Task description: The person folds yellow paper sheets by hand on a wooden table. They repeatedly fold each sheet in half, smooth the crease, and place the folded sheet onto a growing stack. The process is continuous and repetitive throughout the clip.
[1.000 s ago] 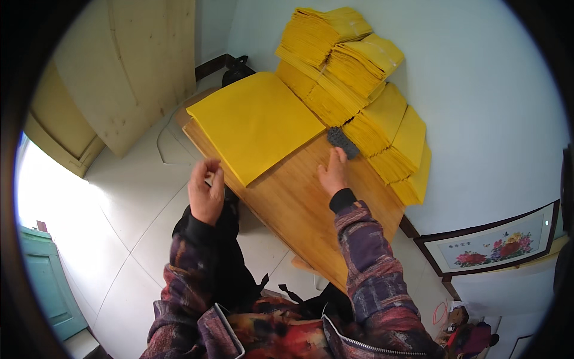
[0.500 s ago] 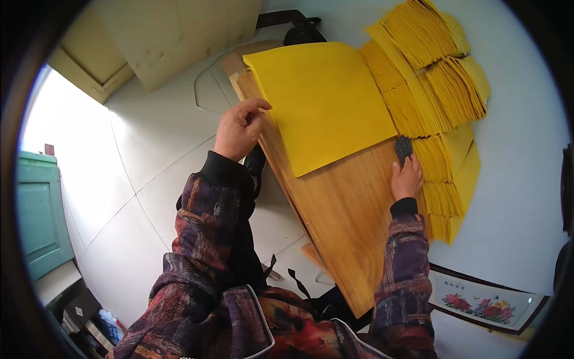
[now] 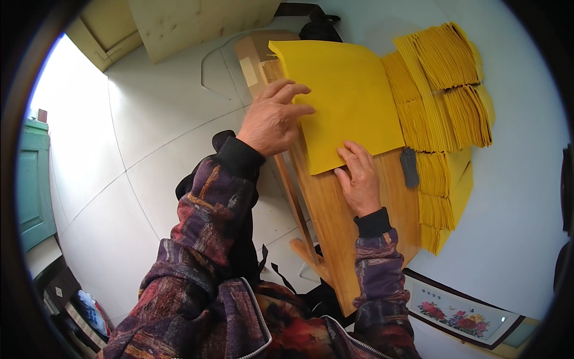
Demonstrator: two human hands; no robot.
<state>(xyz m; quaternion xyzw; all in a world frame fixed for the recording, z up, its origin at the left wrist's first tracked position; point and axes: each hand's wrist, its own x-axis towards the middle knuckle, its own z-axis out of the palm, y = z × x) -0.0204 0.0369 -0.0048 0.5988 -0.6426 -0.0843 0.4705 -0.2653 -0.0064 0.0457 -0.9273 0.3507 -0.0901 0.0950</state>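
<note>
A flat yellow sheet (image 3: 350, 99), apparently the top of a pile, lies on the wooden table (image 3: 335, 221), its far left corner curled up. Over its left edge hovers my left hand (image 3: 273, 116), fingers apart and nothing visible in them. My right hand (image 3: 359, 179) is at the sheet's near edge. Its fingertips rest on the yellow surface, with the thumb by the edge. Right of that hand, a dark grey, rough-looking oblong block (image 3: 409, 167) lies on the table; I cannot tell its material.
Stacks of folded yellow pieces (image 3: 439, 63) stand along the table's right side, against a pale wall. A cardboard box (image 3: 260, 51) is beyond the far left end. Below right is a framed flower picture (image 3: 460, 314). Tiled floor (image 3: 161, 155) extends to the left.
My right hand has let go of the grey block and moved left onto the sheet's near edge. My left hand has moved right, over the sheet's left edge, its fingers spreading. The view has shifted slightly.
</note>
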